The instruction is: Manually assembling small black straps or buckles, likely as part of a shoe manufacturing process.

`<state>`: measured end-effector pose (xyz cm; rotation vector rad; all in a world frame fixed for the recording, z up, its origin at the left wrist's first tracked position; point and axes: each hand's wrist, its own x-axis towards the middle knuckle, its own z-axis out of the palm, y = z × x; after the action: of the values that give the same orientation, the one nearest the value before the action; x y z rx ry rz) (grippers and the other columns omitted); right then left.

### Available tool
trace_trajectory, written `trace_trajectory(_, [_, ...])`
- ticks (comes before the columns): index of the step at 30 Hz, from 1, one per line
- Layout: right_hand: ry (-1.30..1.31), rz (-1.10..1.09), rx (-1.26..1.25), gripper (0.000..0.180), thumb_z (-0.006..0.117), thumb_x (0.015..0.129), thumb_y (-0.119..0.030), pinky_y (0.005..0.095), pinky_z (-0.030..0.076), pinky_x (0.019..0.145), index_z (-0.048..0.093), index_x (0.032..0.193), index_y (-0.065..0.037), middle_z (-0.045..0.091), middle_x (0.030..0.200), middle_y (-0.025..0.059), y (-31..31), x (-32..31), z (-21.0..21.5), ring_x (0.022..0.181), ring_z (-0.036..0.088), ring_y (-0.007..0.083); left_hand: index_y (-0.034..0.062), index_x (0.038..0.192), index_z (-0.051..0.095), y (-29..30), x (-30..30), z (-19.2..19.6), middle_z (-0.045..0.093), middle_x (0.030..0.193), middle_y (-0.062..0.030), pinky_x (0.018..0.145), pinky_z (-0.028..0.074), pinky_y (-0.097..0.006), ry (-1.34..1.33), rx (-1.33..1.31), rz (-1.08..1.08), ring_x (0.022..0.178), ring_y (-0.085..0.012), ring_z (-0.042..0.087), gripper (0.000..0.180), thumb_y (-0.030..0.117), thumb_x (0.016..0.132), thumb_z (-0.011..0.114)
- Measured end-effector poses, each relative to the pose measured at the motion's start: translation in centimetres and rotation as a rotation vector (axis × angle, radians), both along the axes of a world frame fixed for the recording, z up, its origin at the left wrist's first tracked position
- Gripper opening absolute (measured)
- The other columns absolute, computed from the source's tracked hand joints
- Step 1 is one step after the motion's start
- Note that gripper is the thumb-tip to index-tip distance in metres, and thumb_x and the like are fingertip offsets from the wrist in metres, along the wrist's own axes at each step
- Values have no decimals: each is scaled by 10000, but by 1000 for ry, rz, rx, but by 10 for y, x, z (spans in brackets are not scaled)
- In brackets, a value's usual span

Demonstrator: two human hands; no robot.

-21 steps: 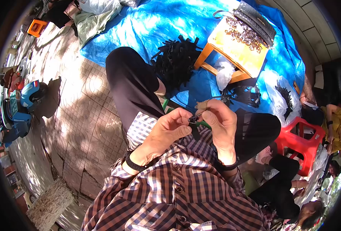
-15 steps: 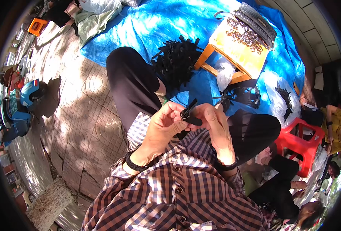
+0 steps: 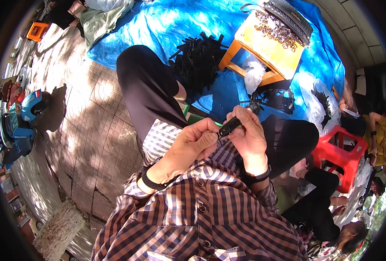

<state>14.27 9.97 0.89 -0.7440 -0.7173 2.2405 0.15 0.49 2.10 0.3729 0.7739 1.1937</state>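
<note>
Both hands meet over my lap around a short black strap [image 3: 230,126]. My left hand [image 3: 196,140] pinches its lower left end between thumb and fingers, where something small and shiny shows. My right hand [image 3: 250,135] grips the upper right end, fingers bent round it. Beyond my knee lies a heap of similar black straps [image 3: 198,61] on a blue tarp [image 3: 154,32]. Many metal rings [image 3: 276,30] are spread on a wooden stool [image 3: 249,37], beside a dark quilted bag [image 3: 291,19].
A white plastic bag [image 3: 254,77] hangs at the stool's side. More black pieces [image 3: 278,100] lie beneath it. To the right are a red plastic stool [image 3: 343,152] and seated people. Paving [image 3: 95,117], a stone block [image 3: 60,228] and a blue scooter [image 3: 23,117] are leftward.
The strap, which stood up folded with a loose end, now lies slanted in line between my fingers. My right hand has turned and closed over its upper end.
</note>
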Motion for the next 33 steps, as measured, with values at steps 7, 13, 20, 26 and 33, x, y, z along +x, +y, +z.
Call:
trace_trajectory(7, [-307,177,362,324,520,967,-289,195,277,527,514,752,-47,444,697,-22,8,4,4,586,340,29,43,950,495,-5,-3,9,477,660,25,479,292,-174,236,51,-70,537,-27,380,134,150,1002,433])
trace_trajectory(13, [-171,44,247,376,517,962,-377,188,362,530,569,884,-13,488,705,-11,1,-3,8,560,382,36,20,972,544,-6,5,-5,499,633,20,476,273,-173,297,81,5,513,-31,367,182,177,995,456])
trace_trajectory(20, [-345,-203,406,248,536,962,-229,199,401,575,568,988,16,525,756,-4,-6,-6,4,637,467,47,52,1009,568,-1,9,-11,539,681,40,481,260,-149,263,-8,321,529,13,346,105,110,976,487])
trace_trajectory(26, [-351,-89,557,133,598,918,-110,184,375,598,577,944,19,536,754,-11,-15,-8,14,658,457,42,15,1051,536,-3,15,-8,653,827,-27,549,422,-162,580,74,346,596,-21,516,113,46,968,465])
trace_trajectory(33, [-271,-100,317,176,567,941,-168,214,403,624,565,1011,-6,531,769,-5,-21,-12,21,650,459,59,4,1024,552,-1,12,-13,660,847,-48,597,471,-191,661,96,427,672,-60,594,110,17,952,469])
